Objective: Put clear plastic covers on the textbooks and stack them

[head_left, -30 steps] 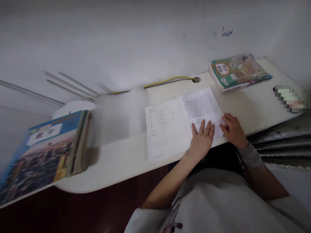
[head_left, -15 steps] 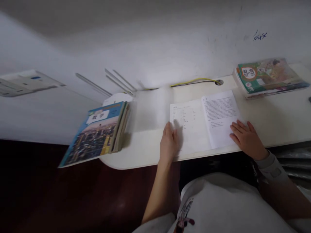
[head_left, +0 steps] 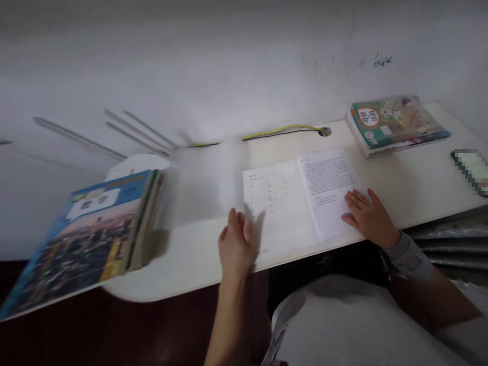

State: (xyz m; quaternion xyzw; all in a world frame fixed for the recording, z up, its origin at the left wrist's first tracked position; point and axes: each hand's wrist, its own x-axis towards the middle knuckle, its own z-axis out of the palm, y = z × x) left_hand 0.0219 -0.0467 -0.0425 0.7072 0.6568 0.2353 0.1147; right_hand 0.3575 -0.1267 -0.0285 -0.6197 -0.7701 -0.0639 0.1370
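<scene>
Two hands are at an open booklet [head_left: 290,203] that lies on a white desk [head_left: 415,188], near its front edge, both pages showing print. The right hand [head_left: 369,217] lies flat on the lower corner of the right page, fingers stretched out and slightly spread, gripping nothing. The left hand [head_left: 237,243] stands edge-on at the booklet's left margin, with its fingers straight and held together. It holds nothing, and whether it touches the paper cannot be told. To the left, a stack [head_left: 95,231] of books sits blurred at the desk's rounded end, blue cover on top. A second stack [head_left: 396,124] lies at the far right by the wall [head_left: 229,61], well apart from the booklet. A yellow cable [head_left: 282,131] runs along the back of the desk.
</scene>
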